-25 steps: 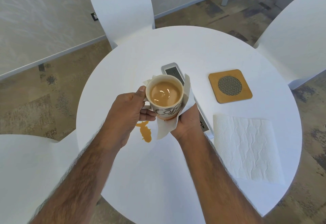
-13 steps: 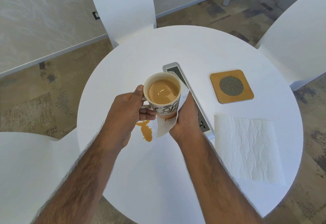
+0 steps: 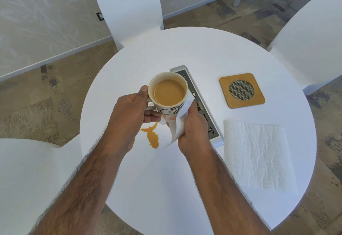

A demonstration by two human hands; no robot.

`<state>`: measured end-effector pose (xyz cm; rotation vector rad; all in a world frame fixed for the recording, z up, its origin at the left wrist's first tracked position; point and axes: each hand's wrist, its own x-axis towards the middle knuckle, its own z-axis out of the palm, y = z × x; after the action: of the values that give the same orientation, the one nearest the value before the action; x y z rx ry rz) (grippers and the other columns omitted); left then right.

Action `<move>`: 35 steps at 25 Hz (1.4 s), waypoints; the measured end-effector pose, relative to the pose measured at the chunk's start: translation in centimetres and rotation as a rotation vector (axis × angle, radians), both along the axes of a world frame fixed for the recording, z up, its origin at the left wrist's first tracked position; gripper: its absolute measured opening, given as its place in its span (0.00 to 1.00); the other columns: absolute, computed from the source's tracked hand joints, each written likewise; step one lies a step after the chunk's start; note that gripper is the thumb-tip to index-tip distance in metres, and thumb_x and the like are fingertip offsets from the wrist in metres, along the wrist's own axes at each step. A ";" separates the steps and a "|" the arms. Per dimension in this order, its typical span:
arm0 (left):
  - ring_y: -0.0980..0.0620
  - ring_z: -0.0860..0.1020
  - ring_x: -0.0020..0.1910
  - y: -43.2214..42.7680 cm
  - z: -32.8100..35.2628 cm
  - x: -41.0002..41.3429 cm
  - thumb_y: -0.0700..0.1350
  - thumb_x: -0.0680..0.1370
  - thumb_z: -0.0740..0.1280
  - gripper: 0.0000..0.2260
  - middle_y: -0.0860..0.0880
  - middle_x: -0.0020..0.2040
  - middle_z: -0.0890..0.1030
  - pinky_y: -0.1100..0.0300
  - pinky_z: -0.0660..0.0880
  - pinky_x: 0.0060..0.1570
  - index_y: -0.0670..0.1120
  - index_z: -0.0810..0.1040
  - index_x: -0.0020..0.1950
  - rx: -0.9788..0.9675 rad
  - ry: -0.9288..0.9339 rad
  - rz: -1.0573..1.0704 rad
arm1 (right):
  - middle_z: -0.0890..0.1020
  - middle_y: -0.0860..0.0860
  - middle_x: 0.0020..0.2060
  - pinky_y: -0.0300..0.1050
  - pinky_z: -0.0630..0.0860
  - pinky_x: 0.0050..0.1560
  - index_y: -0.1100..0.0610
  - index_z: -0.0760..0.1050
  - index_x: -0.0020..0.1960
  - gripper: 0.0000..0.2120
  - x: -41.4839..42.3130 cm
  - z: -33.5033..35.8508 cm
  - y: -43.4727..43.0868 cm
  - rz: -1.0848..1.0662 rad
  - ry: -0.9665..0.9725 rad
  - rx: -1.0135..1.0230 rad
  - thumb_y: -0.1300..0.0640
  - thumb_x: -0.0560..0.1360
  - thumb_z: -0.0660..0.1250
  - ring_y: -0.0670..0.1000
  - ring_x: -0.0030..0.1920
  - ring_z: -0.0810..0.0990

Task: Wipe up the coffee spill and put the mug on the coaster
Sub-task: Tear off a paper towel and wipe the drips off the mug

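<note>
My left hand (image 3: 129, 112) grips the handle of a cream mug (image 3: 168, 94) full of milky coffee, held upright above the round white table (image 3: 166, 188). My right hand (image 3: 192, 129) presses a white paper towel (image 3: 177, 125) against the mug's lower right side and base. A brown coffee spill (image 3: 152, 137) lies on the table just below the mug, between my two hands. The square wooden coaster (image 3: 242, 90) with a round mesh centre sits to the right, beyond the socket strip, with nothing on it.
A grey socket strip (image 3: 203, 108) is set in the table right of the mug. A second flat paper towel (image 3: 257, 153) lies at the right. White chairs stand at the back (image 3: 127, 7), right (image 3: 311, 36) and left (image 3: 27, 179).
The paper towel has slid from wrapping the mug's far and right side down to its lower right side and base. The mug has stayed raised over the spill.
</note>
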<state>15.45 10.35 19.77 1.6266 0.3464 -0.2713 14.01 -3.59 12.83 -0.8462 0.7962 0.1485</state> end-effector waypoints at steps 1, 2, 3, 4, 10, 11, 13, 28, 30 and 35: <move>0.44 0.84 0.36 0.1 0.1 0.0 0.53 0.86 0.60 0.19 0.44 0.45 0.87 0.48 0.83 0.47 0.42 0.84 0.51 -0.002 -0.002 0.004 | 0.89 0.50 0.45 0.62 0.81 0.61 0.52 0.85 0.47 0.15 -0.3 0.0 0.0 0.007 -0.001 -0.023 0.40 0.75 0.72 0.54 0.52 0.87; 0.44 0.84 0.35 0.1 0.2 0.1 0.53 0.86 0.60 0.19 0.45 0.44 0.87 0.49 0.83 0.45 0.42 0.84 0.50 -0.007 -0.003 0.009 | 0.89 0.50 0.45 0.62 0.81 0.61 0.53 0.85 0.47 0.15 -0.5 0.0 0.0 0.012 -0.008 -0.040 0.41 0.76 0.72 0.54 0.51 0.87; 0.45 0.84 0.34 0.1 0.3 0.1 0.53 0.86 0.60 0.19 0.46 0.43 0.86 0.50 0.83 0.44 0.42 0.83 0.50 -0.013 -0.001 0.016 | 0.89 0.52 0.46 0.61 0.82 0.60 0.56 0.84 0.49 0.16 -0.8 0.2 -0.1 0.015 -0.019 -0.041 0.43 0.77 0.72 0.55 0.51 0.88; 0.45 0.83 0.34 0.2 0.4 0.0 0.53 0.86 0.60 0.19 0.46 0.43 0.86 0.51 0.83 0.43 0.42 0.83 0.49 -0.024 0.003 0.022 | 0.89 0.54 0.47 0.61 0.82 0.59 0.58 0.84 0.50 0.16 -1.1 0.5 -0.1 0.015 -0.041 -0.027 0.44 0.78 0.72 0.56 0.51 0.88; 0.45 0.83 0.34 -0.1 0.8 -0.5 0.52 0.86 0.59 0.19 0.43 0.46 0.85 0.50 0.83 0.43 0.40 0.83 0.51 -0.050 0.006 0.001 | 0.85 0.61 0.59 0.62 0.80 0.62 0.62 0.79 0.65 0.20 -2.7 0.1 -0.8 -0.017 -0.126 0.106 0.50 0.80 0.70 0.61 0.61 0.84; 0.45 0.83 0.34 -0.2 0.8 -0.6 0.53 0.86 0.59 0.19 0.43 0.46 0.86 0.50 0.84 0.43 0.40 0.83 0.52 -0.043 0.003 -0.002 | 0.85 0.61 0.59 0.61 0.81 0.60 0.62 0.79 0.65 0.20 -3.0 0.0 -1.0 -0.022 -0.130 0.113 0.50 0.79 0.70 0.62 0.60 0.84; 0.45 0.84 0.35 -0.2 0.8 -0.6 0.53 0.86 0.59 0.19 0.45 0.44 0.86 0.50 0.84 0.44 0.42 0.84 0.51 -0.027 -0.005 -0.002 | 0.86 0.61 0.56 0.55 0.83 0.49 0.63 0.79 0.63 0.17 -3.6 0.0 -1.4 -0.024 -0.118 0.130 0.52 0.79 0.70 0.61 0.52 0.85; 0.44 0.84 0.36 -0.6 1.0 -0.8 0.53 0.86 0.59 0.19 0.47 0.43 0.87 0.48 0.84 0.47 0.41 0.84 0.52 -0.004 0.005 -0.048 | 0.84 0.55 0.49 0.48 0.79 0.38 0.57 0.80 0.61 0.11 -0.1 1.6 -2.5 -0.017 -0.352 0.019 0.60 0.80 0.64 0.55 0.47 0.82; 0.45 0.84 0.36 -0.5 1.1 -0.7 0.53 0.86 0.60 0.19 0.47 0.42 0.86 0.49 0.84 0.45 0.41 0.84 0.51 -0.016 -0.012 -0.047 | 0.82 0.56 0.49 0.49 0.79 0.40 0.58 0.80 0.58 0.11 0.5 1.7 -2.6 0.056 -0.355 0.055 0.58 0.79 0.65 0.56 0.49 0.81; 0.44 0.84 0.37 -0.1 1.2 -0.5 0.52 0.86 0.59 0.19 0.45 0.41 0.86 0.49 0.84 0.46 0.41 0.84 0.52 -0.005 -0.012 -0.055 | 0.84 0.57 0.51 0.53 0.81 0.54 0.60 0.81 0.56 0.10 2.2 1.4 -2.6 0.185 -0.376 0.252 0.56 0.80 0.65 0.56 0.52 0.83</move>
<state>14.91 10.28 21.01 1.6344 0.2921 -0.3041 16.23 -6.21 14.27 -0.6800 0.3371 0.2400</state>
